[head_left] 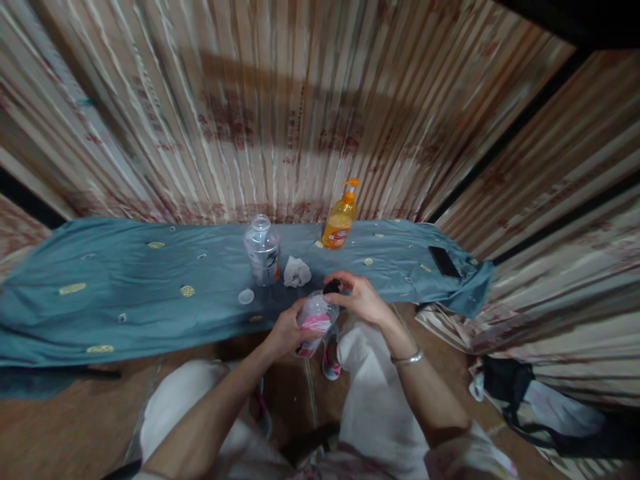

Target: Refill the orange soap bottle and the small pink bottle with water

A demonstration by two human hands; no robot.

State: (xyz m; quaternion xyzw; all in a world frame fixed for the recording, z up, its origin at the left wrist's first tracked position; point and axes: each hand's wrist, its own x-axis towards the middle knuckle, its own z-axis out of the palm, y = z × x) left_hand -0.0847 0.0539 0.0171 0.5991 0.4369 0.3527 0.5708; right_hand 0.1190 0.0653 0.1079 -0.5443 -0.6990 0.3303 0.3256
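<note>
My left hand (289,331) is wrapped round a clear plastic bottle (316,319) with a pink label, held tilted in front of the table's near edge. At the bottle's mouth, my right hand (356,297) pinches a small black cap (332,287) between thumb and fingers. Whether the cap is seated on the neck cannot be made out. Just beyond my hands lies a crumpled white tissue (297,272). To its left stands a larger clear bottle (262,253), uncapped, with a dark and orange print. A round whitish lid (246,296) lies flat near that bottle's base.
An orange pump bottle (340,223) stands at the back of the cloth-covered table (135,287). A black phone (444,261) lies toward the right end. Pleated curtains (280,120) hang behind and at the sides. A dark bag (507,383) sits at the lower right.
</note>
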